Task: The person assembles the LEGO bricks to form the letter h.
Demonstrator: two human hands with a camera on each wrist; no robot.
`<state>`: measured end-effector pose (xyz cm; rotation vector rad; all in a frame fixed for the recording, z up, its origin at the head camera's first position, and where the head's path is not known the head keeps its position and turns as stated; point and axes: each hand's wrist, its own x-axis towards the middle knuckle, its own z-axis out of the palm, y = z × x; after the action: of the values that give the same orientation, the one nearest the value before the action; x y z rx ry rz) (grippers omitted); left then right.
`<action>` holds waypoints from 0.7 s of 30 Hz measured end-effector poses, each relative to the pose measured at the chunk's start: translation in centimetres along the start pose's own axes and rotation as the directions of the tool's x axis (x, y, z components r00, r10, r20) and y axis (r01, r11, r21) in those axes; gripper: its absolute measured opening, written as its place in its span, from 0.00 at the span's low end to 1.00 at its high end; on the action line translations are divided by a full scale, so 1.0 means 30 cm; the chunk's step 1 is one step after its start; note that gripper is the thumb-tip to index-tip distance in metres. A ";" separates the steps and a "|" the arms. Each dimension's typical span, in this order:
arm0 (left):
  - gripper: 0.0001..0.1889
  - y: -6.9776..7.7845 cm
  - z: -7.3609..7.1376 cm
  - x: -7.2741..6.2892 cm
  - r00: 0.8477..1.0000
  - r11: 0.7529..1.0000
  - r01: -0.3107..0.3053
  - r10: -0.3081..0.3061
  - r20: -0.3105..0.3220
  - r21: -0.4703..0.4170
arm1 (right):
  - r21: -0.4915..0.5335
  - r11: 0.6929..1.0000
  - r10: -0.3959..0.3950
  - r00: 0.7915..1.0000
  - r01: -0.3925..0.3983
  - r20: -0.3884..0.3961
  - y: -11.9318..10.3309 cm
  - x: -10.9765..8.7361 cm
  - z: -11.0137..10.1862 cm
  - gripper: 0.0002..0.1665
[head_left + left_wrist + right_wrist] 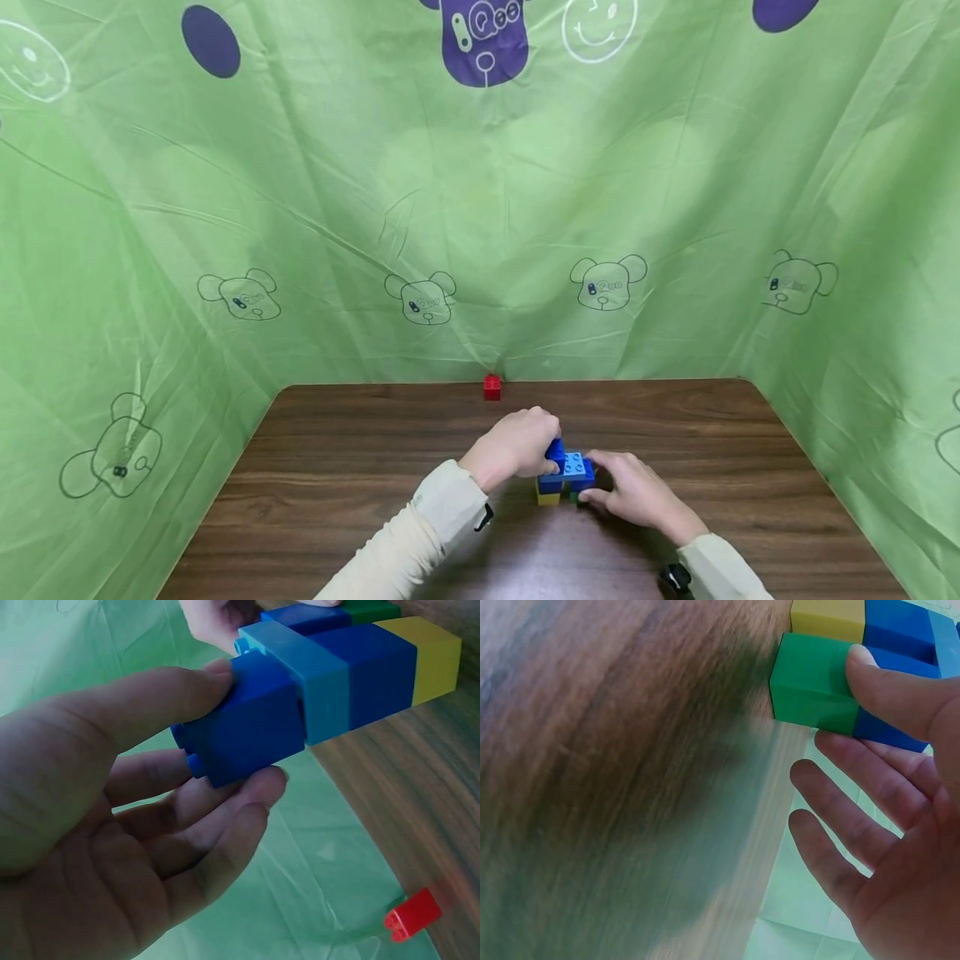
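Note:
On the table stands a small structure of toy building bricks. A light blue brick (573, 464) bridges two columns: dark blue over a yellow brick (548, 499) on the left, dark blue over a green brick (814, 682) on the right. My left hand (512, 447) pinches a dark blue top brick (255, 727) between thumb and fingers, at the left end of the light blue one. In the left wrist view a thin dark gap shows between these two. My right hand (637, 492) grips the right column, its thumb across the green and dark blue bricks, the other fingers on the far side.
A single red brick (492, 388) stands at the table's back edge, beyond the structure. The brown wooden table (337, 483) is enclosed at the back and sides by a green printed cloth (510, 208).

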<state>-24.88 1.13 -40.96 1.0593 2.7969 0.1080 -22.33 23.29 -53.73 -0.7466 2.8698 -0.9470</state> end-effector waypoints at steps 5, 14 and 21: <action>0.14 0.011 -0.007 0.014 0.999 0.999 0.031 -0.031 0.024 0.013 | -0.003 1.000 -0.001 1.000 0.001 -0.004 -0.002 -0.003 -0.002 0.17; 0.16 0.036 -0.003 0.025 0.999 0.996 0.050 -0.050 0.000 0.077 | -0.045 0.999 -0.017 0.999 0.016 -0.036 0.009 -0.006 0.003 0.17; 0.15 0.046 0.057 -0.003 0.991 0.993 0.071 -0.059 -0.122 0.099 | -0.019 0.999 -0.032 0.999 0.031 -0.022 -0.002 -0.006 0.011 0.16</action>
<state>-23.64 2.11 -42.46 1.0135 2.9708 0.0199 -22.10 23.16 -53.99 -0.7900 2.8976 -0.9394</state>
